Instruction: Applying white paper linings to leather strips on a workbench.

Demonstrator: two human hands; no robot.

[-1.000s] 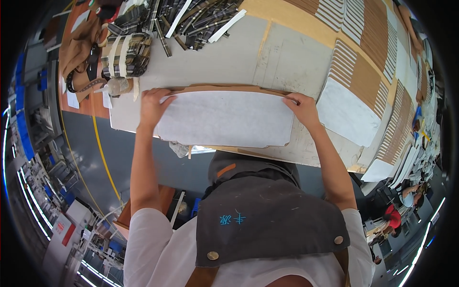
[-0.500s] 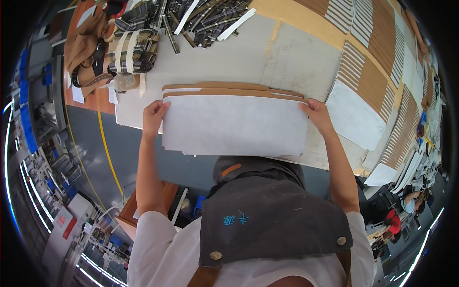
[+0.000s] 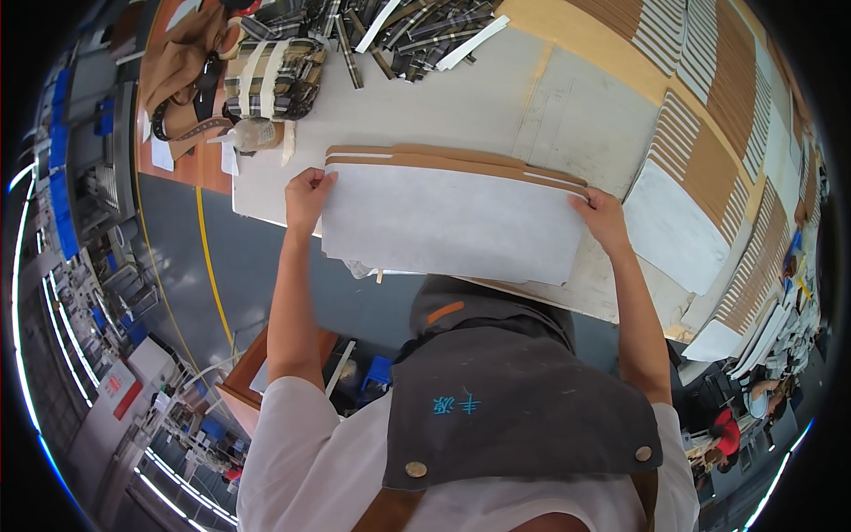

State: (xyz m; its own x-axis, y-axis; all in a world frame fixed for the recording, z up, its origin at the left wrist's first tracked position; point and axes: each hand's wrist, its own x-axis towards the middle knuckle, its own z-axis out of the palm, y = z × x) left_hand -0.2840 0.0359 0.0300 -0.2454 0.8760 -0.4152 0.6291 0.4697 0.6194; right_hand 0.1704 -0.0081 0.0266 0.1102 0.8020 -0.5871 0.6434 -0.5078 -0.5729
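Two bare hands hold one broad, flat white sheet with a smooth, paper-like face (image 3: pixel 452 222) at the centre of the frame, above the near edge of a pale grey worktable (image 3: pixel 585 106). The left hand (image 3: pixel 307 202) pinches its upper left corner, fingers curled; the right hand (image 3: pixel 605 218) pinches its upper right corner, thumb on the white face. Stiff brown stepped edges (image 3: pixel 479 162) show along its top, too closely layered to count.

At upper left lie one plaid cloth bundle (image 3: pixel 292 89) with two cream bands and, just below it, one translucent squeeze bottle (image 3: pixel 255 135). Top centre holds a heap of narrow dark plaid strips (image 3: pixel 417 40), too tangled to count, with two white strips (image 3: pixel 472 43) among them. Fanned stacks of brown-and-white sheets (image 3: pixel 696 155) fill the upper right, several in number. Two round metal snaps (image 3: pixel 416 470) sit on the dark grey cloth apron (image 3: pixel 523 408) at lower centre.
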